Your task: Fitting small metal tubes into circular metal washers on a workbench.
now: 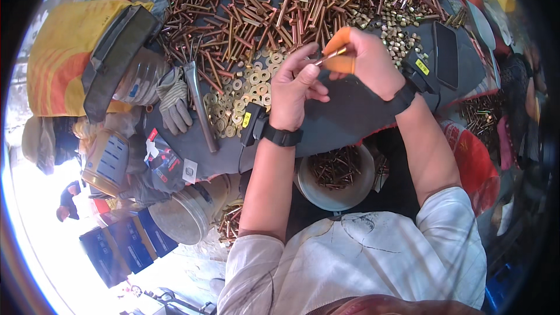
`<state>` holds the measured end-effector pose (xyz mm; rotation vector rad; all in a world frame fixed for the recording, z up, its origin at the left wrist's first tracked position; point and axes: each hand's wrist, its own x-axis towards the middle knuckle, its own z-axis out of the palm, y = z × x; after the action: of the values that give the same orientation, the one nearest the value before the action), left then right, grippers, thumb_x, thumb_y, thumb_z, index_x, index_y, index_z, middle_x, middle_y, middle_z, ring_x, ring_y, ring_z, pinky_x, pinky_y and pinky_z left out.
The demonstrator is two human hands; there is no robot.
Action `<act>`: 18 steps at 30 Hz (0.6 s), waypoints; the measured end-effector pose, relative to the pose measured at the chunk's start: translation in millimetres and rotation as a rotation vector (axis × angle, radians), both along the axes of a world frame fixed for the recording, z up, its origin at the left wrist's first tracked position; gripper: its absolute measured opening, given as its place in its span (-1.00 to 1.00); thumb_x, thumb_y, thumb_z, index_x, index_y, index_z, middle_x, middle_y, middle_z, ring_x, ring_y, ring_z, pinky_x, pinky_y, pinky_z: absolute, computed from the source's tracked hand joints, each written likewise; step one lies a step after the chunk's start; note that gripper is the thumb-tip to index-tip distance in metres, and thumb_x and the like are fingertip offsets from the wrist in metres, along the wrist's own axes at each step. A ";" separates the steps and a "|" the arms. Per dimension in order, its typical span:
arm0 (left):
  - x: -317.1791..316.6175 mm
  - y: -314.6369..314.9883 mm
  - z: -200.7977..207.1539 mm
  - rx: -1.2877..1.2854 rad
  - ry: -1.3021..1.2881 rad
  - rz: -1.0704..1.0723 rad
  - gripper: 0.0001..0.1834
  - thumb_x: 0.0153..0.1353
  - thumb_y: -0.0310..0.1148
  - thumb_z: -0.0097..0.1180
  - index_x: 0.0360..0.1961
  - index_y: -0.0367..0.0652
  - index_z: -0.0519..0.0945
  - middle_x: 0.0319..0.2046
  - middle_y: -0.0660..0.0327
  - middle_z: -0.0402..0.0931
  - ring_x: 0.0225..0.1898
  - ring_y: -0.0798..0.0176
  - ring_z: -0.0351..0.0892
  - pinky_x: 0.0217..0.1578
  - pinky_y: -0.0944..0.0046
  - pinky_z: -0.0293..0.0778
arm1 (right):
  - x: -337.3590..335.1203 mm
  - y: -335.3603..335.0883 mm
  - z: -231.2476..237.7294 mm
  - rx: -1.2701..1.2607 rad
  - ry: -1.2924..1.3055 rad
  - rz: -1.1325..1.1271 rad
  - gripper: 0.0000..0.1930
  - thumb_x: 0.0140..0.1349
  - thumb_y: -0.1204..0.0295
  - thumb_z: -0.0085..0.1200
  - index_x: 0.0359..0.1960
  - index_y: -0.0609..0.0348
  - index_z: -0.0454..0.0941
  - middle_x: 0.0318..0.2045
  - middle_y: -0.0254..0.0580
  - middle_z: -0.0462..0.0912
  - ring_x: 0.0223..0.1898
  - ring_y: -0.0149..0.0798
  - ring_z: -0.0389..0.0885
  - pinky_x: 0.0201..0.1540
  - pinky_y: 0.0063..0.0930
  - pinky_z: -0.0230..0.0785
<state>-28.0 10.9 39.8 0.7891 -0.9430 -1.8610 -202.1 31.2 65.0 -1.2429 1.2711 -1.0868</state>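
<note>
A bolt (330, 57) with a golden end is held between my two hands over the dark work surface (332, 116). My left hand (296, 84) pinches its nearer end between thumb and fingers. Orange covers sit on the thumb and forefinger of my right hand (370, 61), which closes on the golden end; whether a nut is on it I cannot tell. Beyond my hands spreads a heap of copper-coloured bolts (251, 14). Flat golden washers (254, 87) lie beside my left hand, and small nuts (401, 41) lie beyond my right wrist.
At the left lie a grey work glove (173, 102) and a long metal tool (201, 108). A black phone (446, 52) rests at the right. Below the surface's near edge stands a white bucket (303, 184) holding bolts. A pale tub (181, 219) is at the lower left.
</note>
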 end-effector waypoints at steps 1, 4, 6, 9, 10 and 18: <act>0.9 -1.5 -7.1 -0.026 -0.095 -0.024 -0.67 0.19 -0.36 0.14 -0.07 -0.32 0.51 -0.39 0.22 0.52 -0.69 0.47 0.40 -0.69 0.49 0.44 | -0.7 -0.1 -0.5 0.001 0.000 0.003 -0.76 0.06 0.55 0.20 -0.23 0.27 0.48 -0.42 -0.25 0.56 -0.43 -0.42 0.59 -0.36 -0.59 0.47; 7.5 -8.3 -16.4 0.066 -0.132 -0.033 -0.79 0.18 -0.34 0.15 -0.24 -0.27 0.55 -0.55 0.33 0.43 -0.72 0.52 0.30 -0.75 0.51 0.28 | -14.5 -1.6 -2.9 -0.034 0.223 0.047 -0.70 0.02 0.45 0.26 -0.20 0.24 0.52 -0.48 -0.24 0.59 -0.46 -0.41 0.59 -0.40 -0.56 0.43; 10.0 -11.2 -16.7 0.173 -0.098 0.008 -0.84 0.19 -0.33 0.15 -0.38 -0.21 0.52 -0.63 0.41 0.31 -0.75 0.54 0.18 -0.78 0.50 0.18 | -16.1 -2.1 -5.7 -0.019 0.641 0.010 -0.68 -0.02 0.40 0.28 -0.22 0.23 0.53 -0.48 -0.18 0.60 -0.47 -0.32 0.60 -0.40 -0.48 0.43; 11.1 -12.5 -16.7 0.171 -0.090 0.015 -0.84 0.19 -0.32 0.15 -0.38 -0.20 0.52 -0.64 0.40 0.30 -0.74 0.53 0.19 -0.76 0.49 0.18 | -8.2 0.5 -17.9 -0.079 1.143 -0.071 -0.68 -0.08 0.30 0.28 -0.31 0.18 0.53 -0.47 -0.05 0.60 -0.43 -0.04 0.59 -0.37 -0.25 0.40; 11.0 -12.9 -17.4 0.172 -0.089 0.007 -0.84 0.19 -0.32 0.15 -0.38 -0.20 0.52 -0.64 0.40 0.30 -0.74 0.53 0.19 -0.76 0.49 0.18 | -4.1 -0.3 -24.5 -0.144 1.160 -0.089 -0.72 -0.08 0.32 0.27 -0.35 0.17 0.52 -0.47 -0.04 0.60 -0.42 -0.01 0.58 -0.36 -0.23 0.40; 23.7 -14.5 -17.7 0.189 -0.018 0.031 -0.85 0.18 -0.31 0.16 -0.40 -0.16 0.52 -0.63 0.41 0.31 -0.73 0.54 0.20 -0.74 0.50 0.20 | -17.9 -6.5 -16.7 0.028 0.569 -0.122 -0.81 0.02 0.45 0.16 -0.31 0.22 0.52 -0.51 -0.17 0.60 -0.45 -0.26 0.60 -0.39 -0.45 0.41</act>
<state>-4.4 -3.6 22.1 0.9297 -0.7685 -1.9384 -220.0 24.6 48.3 -1.5298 1.7990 -0.8162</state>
